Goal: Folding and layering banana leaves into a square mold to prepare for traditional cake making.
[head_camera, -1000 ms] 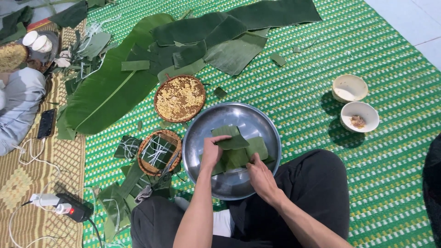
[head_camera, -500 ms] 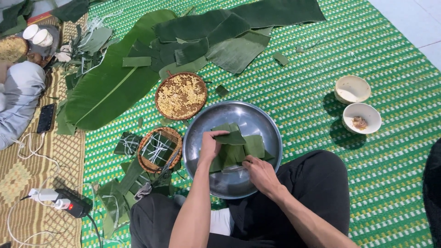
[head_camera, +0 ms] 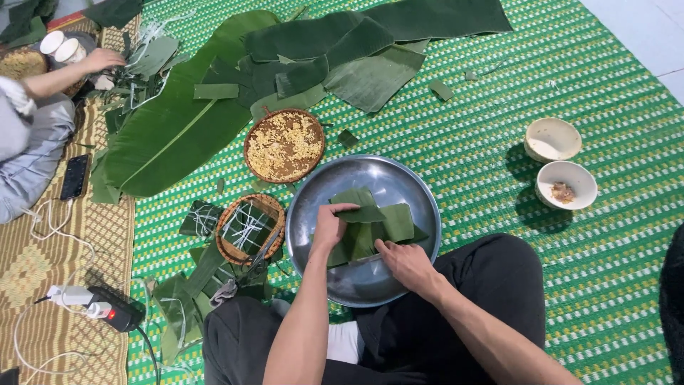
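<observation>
1. Leaf parcel (head_camera: 370, 229): green banana-leaf strips folded over each other, lying flat in the centre of the frame, inside the steel basin (head_camera: 399, 178). Judged light, thin and floppy; folds will likely spring open if released, and leaf tears easily along its ribs.
2. Left hand (head_camera: 329, 229): on the parcel's left side, fingers curled over a folded flap at the top, pinching or pressing it down. Cannot tell from this angle which.
3. Right hand (head_camera: 407, 265): palm down at the parcel's lower edge, fingertips flat on the leaf, pinning it to the basin floor.
4. Best hold, judged: across the overlapped folds with flat fingers, not by a single loose edge. Leaf surface looks waxy, so probably slippery against the metal.
5. Just left of the basin: a small woven basket (head_camera: 249, 228) holding pale tie strings, with leaf scraps (head_camera: 185, 299) around and below it.
6. Above the basin: round woven tray (head_camera: 283, 145) of yellow grain.
7. Upper frame: large whole banana leaves (head_camera: 171, 135) spread on the green mat (head_camera: 499, 107).
8. Right: two pale bowls (head_camera: 563, 160), well apart from the basin.
9. Upper left: another person's hand (head_camera: 100, 59) reaching among leaves; power strip (head_camera: 92, 306) at lower left.
</observation>
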